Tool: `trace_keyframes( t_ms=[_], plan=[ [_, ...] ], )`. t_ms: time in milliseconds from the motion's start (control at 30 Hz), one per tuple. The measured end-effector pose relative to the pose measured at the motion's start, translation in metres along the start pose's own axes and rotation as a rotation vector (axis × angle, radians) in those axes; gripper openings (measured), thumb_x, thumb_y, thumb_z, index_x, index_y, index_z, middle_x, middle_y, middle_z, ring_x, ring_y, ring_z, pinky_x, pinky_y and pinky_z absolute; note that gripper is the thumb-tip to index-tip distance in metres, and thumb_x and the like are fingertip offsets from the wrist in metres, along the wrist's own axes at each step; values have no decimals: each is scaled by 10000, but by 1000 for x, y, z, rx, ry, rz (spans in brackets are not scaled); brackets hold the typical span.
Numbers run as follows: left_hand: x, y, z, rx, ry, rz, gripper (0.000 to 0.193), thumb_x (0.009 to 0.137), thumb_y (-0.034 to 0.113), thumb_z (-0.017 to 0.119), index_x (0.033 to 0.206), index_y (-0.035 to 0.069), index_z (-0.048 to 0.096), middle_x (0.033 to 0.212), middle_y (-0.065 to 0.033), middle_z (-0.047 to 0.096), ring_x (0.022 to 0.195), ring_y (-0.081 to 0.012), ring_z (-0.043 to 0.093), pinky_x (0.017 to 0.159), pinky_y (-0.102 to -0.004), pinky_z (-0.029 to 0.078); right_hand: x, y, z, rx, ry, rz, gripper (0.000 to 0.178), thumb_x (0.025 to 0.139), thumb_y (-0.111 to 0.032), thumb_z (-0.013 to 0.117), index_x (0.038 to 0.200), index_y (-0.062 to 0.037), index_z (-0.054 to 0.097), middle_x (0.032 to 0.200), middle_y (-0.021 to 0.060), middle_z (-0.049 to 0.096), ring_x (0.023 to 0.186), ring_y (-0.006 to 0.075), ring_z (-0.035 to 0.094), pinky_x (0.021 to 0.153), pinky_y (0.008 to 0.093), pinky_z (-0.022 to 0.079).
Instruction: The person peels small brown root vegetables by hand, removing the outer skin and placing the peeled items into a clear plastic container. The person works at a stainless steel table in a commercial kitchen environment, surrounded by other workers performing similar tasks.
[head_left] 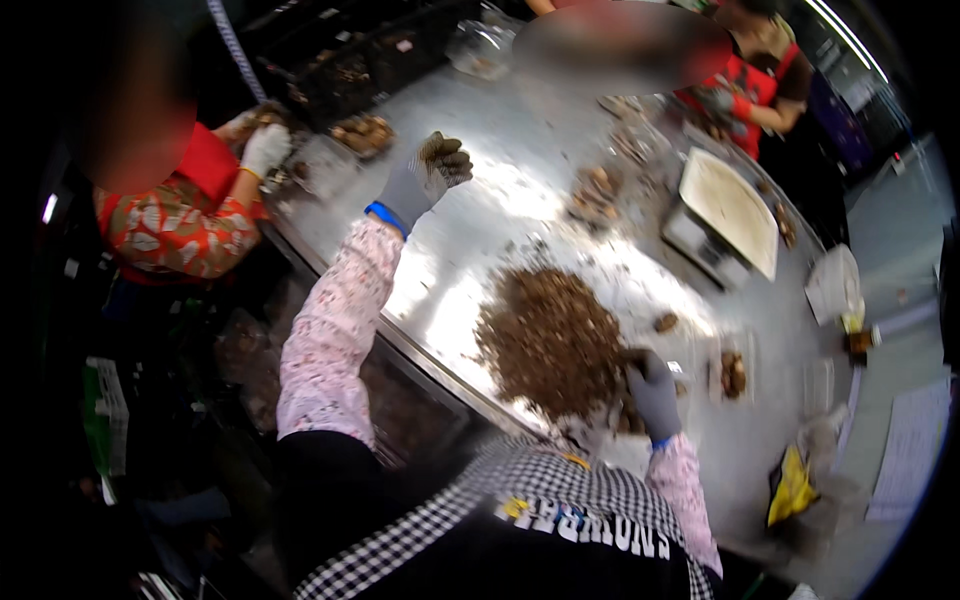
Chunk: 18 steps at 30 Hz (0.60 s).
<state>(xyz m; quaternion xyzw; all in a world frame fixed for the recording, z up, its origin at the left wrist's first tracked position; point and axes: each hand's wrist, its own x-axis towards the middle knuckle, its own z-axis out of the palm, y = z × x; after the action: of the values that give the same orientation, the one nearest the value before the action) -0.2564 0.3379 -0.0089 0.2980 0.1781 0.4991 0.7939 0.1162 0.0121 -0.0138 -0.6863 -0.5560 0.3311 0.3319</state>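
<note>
My left hand (425,180), in a grey glove with a dirty brown palm, reaches far over the metal table (510,135). Its fingers are curled in; whatever they may hold is hidden. My right hand (652,392), also gloved in grey, is at the right edge of a brown crumbly heap (550,340). The fingers of that hand are dark and partly hidden against the heap. A single brown lump (666,322) lies just beyond it. To its right stands a clear plastic tub (733,373) with brown mushroom-like pieces inside.
A white-topped scale (725,215) stands at the far right. Clear packs of brown pieces (595,195) sit mid-table, and another pack (362,134) at the left. Co-workers in red work at the left (190,200) and far right (760,95). A yellow bag (792,488) lies near right.
</note>
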Motion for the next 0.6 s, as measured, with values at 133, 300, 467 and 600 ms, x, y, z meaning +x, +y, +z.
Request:
trace_keyframes(
  t_ms=[133,300,467,600],
  plan=[
    [-67,-66,103,970,-23,-65,413,935,157,534,1274,-77,509,1029,-131,639,1024,-258,627,928,-373,495,-8,7,-5,85,-1,23,192,909,-94,564,1061,3,631,912,90,670,780,120,621,712,277,493],
    [-115,-120,141,1720,1,302,511,858,168,589,1359,116,503,1387,-196,453,1303,-350,417,1079,-408,351,-14,14,-52,-235,138,-32,193,887,-127,562,1022,-16,646,899,178,664,873,323,634,776,384,488],
    [-144,-146,159,1683,102,266,464,865,228,602,1299,76,549,1351,-200,483,1280,-353,434,1065,-414,362,-45,53,-98,-412,135,-256,172,831,-100,596,987,-58,656,948,145,644,886,348,603,772,422,482],
    [-160,-169,177,1651,101,264,412,875,251,585,1227,38,586,1251,-207,548,1198,-361,491,1015,-422,403,-65,56,-72,-703,-101,-389,184,810,-229,651,941,-101,635,883,118,622,842,315,613,735,447,472]
  ],
)
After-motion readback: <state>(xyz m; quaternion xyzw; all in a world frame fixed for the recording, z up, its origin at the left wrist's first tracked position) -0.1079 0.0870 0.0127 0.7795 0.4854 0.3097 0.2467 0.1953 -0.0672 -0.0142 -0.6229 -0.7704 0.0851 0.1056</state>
